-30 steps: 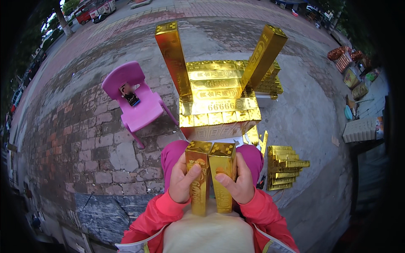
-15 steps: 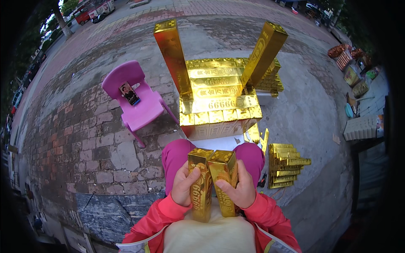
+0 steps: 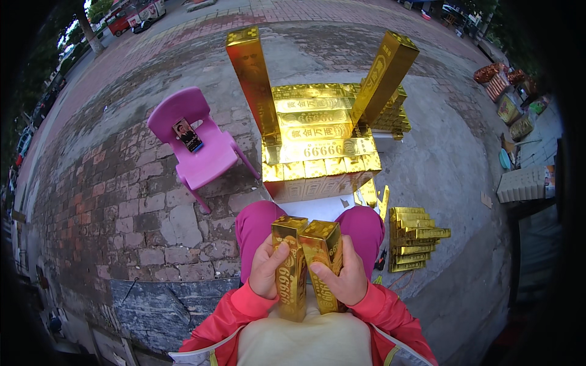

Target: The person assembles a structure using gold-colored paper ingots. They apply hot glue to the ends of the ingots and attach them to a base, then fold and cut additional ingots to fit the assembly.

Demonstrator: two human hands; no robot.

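Observation:
In front of my body I hold two long, shiny gold boxes upright, side by side, their tops almost touching. My left hand (image 3: 264, 271) is closed around the left gold box (image 3: 292, 277), thumb across its face. The right gold box (image 3: 320, 233) leans slightly and is gripped by my right hand (image 3: 348, 274), thumb also on the near face. Beyond my knees lies a block of stacked gold boxes (image 3: 320, 174) on a white surface. Two more boxes stand on end on it: a left upright box (image 3: 251, 79) and a tilted right upright box (image 3: 386, 79).
A pink plastic chair (image 3: 204, 152) at the left carries a phone-like dark rectangle (image 3: 187, 135). More gold boxes are piled right of my knee (image 3: 415, 240) and behind the block (image 3: 390, 116). Bags and bundles (image 3: 510, 110) lie at the far right on the paving.
Little differs. Both held boxes have shifted very slightly in my hands, and the whole scene sits a touch further right.

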